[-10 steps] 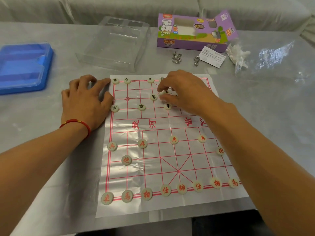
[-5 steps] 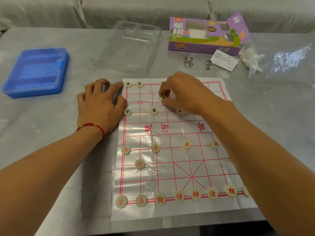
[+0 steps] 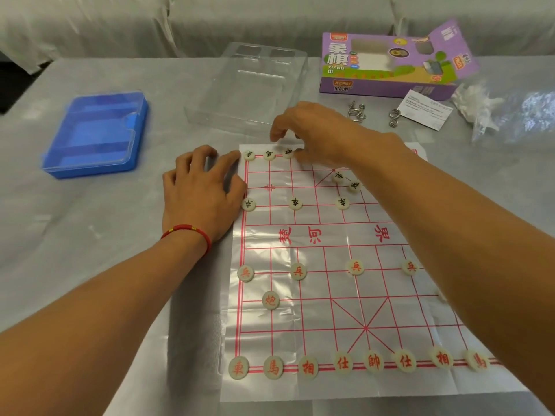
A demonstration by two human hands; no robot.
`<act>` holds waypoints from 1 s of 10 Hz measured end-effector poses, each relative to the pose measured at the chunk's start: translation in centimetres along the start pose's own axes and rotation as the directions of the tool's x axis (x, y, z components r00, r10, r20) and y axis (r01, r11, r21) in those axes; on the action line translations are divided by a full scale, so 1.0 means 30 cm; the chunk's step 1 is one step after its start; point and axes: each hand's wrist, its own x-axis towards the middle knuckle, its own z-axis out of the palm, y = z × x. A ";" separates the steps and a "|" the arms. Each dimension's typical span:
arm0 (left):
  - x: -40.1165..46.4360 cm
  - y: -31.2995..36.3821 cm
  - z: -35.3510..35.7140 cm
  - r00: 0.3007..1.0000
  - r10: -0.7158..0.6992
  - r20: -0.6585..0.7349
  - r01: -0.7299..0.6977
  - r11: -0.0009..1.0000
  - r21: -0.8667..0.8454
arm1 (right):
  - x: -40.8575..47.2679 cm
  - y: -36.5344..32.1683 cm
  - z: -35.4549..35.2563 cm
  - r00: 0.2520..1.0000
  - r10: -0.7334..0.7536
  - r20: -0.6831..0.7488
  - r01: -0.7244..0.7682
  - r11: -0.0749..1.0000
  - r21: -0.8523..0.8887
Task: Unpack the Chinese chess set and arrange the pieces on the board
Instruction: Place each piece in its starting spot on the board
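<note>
Two hands work the far edge of the plastic board (image 3: 330, 235): the left hand (image 3: 199, 193) lies flat, fingers spread, pinning its corner; the right hand (image 3: 312, 133) hovers curled over a black piece (image 3: 289, 152) on the back row, grip unclear.

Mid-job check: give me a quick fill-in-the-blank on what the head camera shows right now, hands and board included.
1. The left hand lies flat on the board's ____ edge.
2. The right hand hovers over the far row, next to ____ black-lettered pieces already set from the corner.
3. The lettering on the near row's pieces is ____.
4. The blue tray lies ____ of the clear plastic cover.

Missing words: left; three; red; left
</note>
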 end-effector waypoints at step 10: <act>-0.004 -0.003 -0.009 1.000 0.009 -0.009 -0.009 1.000 -0.025 | -0.056 0.047 -0.040 0.995 0.023 -0.098 -0.026 0.999 -0.029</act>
